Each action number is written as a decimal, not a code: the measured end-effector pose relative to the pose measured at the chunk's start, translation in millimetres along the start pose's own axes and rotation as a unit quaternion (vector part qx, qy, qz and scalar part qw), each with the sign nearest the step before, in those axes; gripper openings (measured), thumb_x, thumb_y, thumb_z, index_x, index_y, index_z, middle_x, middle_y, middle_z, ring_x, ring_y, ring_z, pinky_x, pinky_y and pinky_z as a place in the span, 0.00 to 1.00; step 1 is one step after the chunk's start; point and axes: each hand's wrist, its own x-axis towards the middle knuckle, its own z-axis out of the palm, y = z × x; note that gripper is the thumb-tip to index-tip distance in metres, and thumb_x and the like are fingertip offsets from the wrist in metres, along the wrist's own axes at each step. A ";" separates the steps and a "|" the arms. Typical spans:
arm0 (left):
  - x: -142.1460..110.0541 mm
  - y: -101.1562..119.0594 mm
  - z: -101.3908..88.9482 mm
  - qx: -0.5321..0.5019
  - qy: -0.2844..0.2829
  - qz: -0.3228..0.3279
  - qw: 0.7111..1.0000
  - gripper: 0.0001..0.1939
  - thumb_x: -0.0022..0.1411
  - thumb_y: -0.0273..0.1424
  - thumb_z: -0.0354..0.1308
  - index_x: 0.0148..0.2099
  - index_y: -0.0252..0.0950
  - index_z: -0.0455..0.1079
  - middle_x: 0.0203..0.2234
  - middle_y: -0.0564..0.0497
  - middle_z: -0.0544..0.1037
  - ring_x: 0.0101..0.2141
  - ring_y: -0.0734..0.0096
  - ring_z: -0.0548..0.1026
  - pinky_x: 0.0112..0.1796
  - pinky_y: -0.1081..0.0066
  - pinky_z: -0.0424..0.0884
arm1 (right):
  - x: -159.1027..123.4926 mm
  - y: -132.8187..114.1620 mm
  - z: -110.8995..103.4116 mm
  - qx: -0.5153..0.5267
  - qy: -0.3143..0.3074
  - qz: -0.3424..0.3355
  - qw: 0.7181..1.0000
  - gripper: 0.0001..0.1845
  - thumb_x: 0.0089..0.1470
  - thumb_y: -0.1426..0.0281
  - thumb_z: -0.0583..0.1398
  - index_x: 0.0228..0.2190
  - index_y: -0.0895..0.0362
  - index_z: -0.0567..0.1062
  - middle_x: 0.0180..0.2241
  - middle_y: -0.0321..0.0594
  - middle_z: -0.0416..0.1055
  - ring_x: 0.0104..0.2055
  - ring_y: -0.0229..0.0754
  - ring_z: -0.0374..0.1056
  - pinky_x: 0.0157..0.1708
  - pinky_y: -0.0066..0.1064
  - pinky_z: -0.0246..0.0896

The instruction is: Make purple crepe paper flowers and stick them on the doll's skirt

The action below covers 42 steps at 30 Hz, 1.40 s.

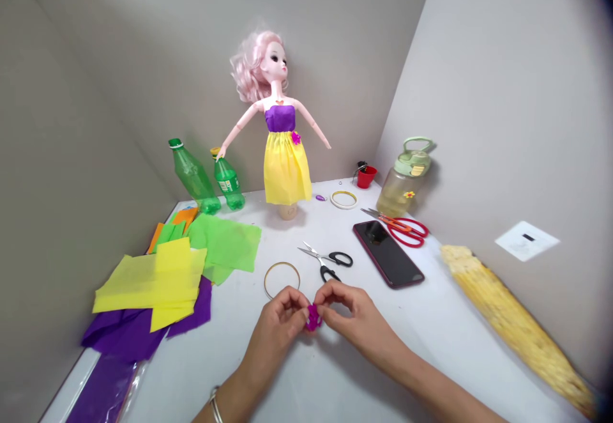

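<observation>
Both hands pinching one small magenta piece [313, 318], fingertips meeting over near side of desk [364, 372]; left hand [280, 322] grips its left edge, right hand [352, 309] its right edge. Piece looks crumpled or folded, exact shape too small to tell. Gold ring [282, 262] lies flat just beyond left hand; black-handled scissors [322, 257] just beyond right hand, blades spread, pointing left. Dark phone [387, 253] lies screen up, right of those scissors; red-handled scissors [400, 225] beside it. Doll [281, 119] upright toward back, purple top, yellow skirt, magenta flower at waist. Left side: yellow fabric [143, 282] over purple fabric [129, 333], green fabric [232, 241] behind. Two green bottles [194, 177] by back wall, left of doll. Water jug [402, 183] at back right.
</observation>
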 end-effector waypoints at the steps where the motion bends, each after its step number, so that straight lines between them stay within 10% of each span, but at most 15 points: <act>1: 0.2 0.7 0.4 -0.005 0.004 -0.001 1.000 0.08 0.58 0.33 0.61 0.32 0.35 0.66 0.26 0.53 0.71 0.29 0.72 0.70 0.34 0.73 0.67 | 0.0 0.5 -0.4 0.001 0.000 0.000 1.000 0.03 0.50 0.73 0.60 0.27 0.57 0.74 0.29 0.36 0.73 0.35 0.41 0.68 0.40 0.31 0.61; 25: -1.1 -1.4 -1.2 -0.055 0.021 -0.014 0.998 0.07 0.58 0.33 0.61 0.33 0.35 0.68 0.28 0.52 0.71 0.30 0.72 0.70 0.35 0.72 0.70 | -0.4 -1.1 -2.4 -0.001 0.004 0.002 1.000 0.04 0.51 0.73 0.58 0.26 0.56 0.74 0.29 0.36 0.73 0.35 0.41 0.68 0.39 0.31 0.60; 42: 0.2 -0.1 -1.6 -0.081 0.000 -0.044 0.996 0.06 0.57 0.31 0.61 0.32 0.34 0.68 0.28 0.51 0.73 0.32 0.71 0.70 0.38 0.72 0.66 | 2.9 0.5 -6.0 0.228 -0.037 0.113 0.966 0.02 0.44 0.72 0.60 0.25 0.59 0.73 0.23 0.34 0.69 0.28 0.36 0.62 0.34 0.29 0.57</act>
